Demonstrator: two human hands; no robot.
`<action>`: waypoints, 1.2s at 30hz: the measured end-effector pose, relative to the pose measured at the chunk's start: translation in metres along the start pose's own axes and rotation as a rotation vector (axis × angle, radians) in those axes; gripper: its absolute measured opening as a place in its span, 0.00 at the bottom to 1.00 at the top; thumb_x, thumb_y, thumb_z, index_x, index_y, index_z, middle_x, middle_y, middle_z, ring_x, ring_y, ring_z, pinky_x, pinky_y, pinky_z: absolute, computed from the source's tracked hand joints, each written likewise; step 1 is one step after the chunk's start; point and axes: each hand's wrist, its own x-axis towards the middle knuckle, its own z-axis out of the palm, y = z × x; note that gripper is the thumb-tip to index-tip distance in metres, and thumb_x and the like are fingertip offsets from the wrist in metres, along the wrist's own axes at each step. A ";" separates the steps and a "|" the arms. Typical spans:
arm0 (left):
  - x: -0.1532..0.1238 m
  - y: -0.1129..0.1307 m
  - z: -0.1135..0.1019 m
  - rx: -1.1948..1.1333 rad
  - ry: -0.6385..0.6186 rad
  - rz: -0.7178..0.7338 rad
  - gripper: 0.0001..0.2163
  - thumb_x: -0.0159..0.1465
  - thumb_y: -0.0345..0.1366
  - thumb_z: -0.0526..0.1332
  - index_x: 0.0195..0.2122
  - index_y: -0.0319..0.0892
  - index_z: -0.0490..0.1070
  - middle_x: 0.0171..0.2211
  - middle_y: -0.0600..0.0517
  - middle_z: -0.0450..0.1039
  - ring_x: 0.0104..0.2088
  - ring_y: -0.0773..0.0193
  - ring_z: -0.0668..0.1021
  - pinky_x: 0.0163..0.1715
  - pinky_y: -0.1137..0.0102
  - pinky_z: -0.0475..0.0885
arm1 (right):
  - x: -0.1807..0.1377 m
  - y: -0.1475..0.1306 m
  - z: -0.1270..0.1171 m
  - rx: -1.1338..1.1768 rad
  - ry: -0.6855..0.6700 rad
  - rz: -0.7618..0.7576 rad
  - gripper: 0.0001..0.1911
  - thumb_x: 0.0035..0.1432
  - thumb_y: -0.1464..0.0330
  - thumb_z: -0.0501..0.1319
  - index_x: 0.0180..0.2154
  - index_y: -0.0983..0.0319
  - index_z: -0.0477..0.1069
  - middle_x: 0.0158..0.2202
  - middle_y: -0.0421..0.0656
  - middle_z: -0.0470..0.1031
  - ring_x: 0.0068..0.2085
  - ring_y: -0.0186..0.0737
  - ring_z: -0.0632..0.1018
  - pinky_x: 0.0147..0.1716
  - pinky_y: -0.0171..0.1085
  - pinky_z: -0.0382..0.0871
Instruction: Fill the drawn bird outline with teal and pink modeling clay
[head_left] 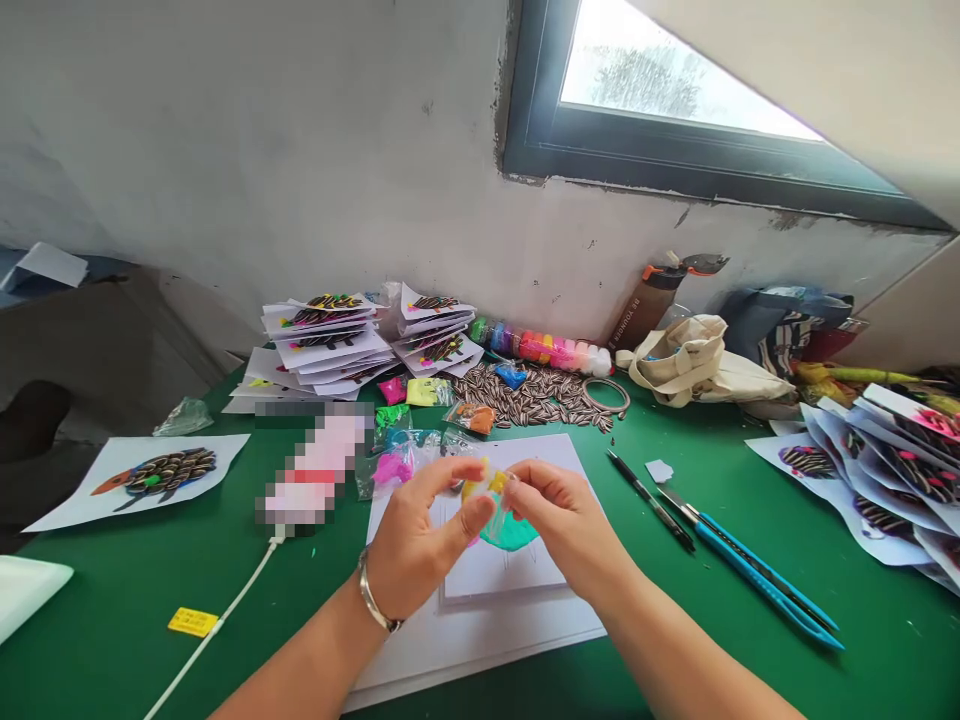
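Between my two hands is a small clear plastic packet with yellow clay (475,488) in it. My left hand (424,540) has its thumb and forefinger around the packet's left side, and a silver bracelet circles that wrist. On the other side, my right hand (566,520) pinches the plastic between thumb and fingertips. Just below them, a flattened patch of teal clay (511,533) lies on a white paper sheet (480,582) with thin drawn lines. A bit of pink shows beside the teal, partly hidden by my left thumb.
Clay packets, one of them pink (393,467), lie behind the paper, near striped sunflower seeds (525,398). Blue-handled tweezers (765,575) and a black pen (651,498) rest at right. Stacked seed pictures (330,340) stand behind; a white cable (217,625) crosses the left.
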 end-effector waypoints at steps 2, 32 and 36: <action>0.003 -0.003 -0.003 -0.044 0.036 -0.019 0.16 0.61 0.43 0.61 0.48 0.45 0.72 0.51 0.47 0.71 0.53 0.53 0.70 0.52 0.63 0.64 | 0.000 0.000 -0.001 0.059 -0.025 0.022 0.08 0.54 0.67 0.57 0.25 0.62 0.70 0.25 0.39 0.67 0.29 0.34 0.66 0.29 0.32 0.60; 0.011 -0.009 -0.003 -0.409 -0.234 -0.319 0.16 0.53 0.48 0.66 0.26 0.38 0.71 0.22 0.55 0.67 0.22 0.70 0.68 0.21 0.75 0.64 | 0.000 0.012 -0.007 -0.379 -0.136 -0.385 0.05 0.56 0.69 0.61 0.37 0.58 0.73 0.32 0.40 0.74 0.33 0.36 0.73 0.34 0.35 0.66; 0.011 -0.011 -0.004 -0.421 -0.242 -0.330 0.17 0.54 0.49 0.66 0.27 0.38 0.70 0.21 0.55 0.66 0.21 0.70 0.68 0.20 0.74 0.64 | 0.001 0.013 -0.008 -0.303 -0.112 -0.356 0.03 0.57 0.70 0.60 0.34 0.60 0.73 0.29 0.40 0.74 0.30 0.35 0.72 0.32 0.34 0.66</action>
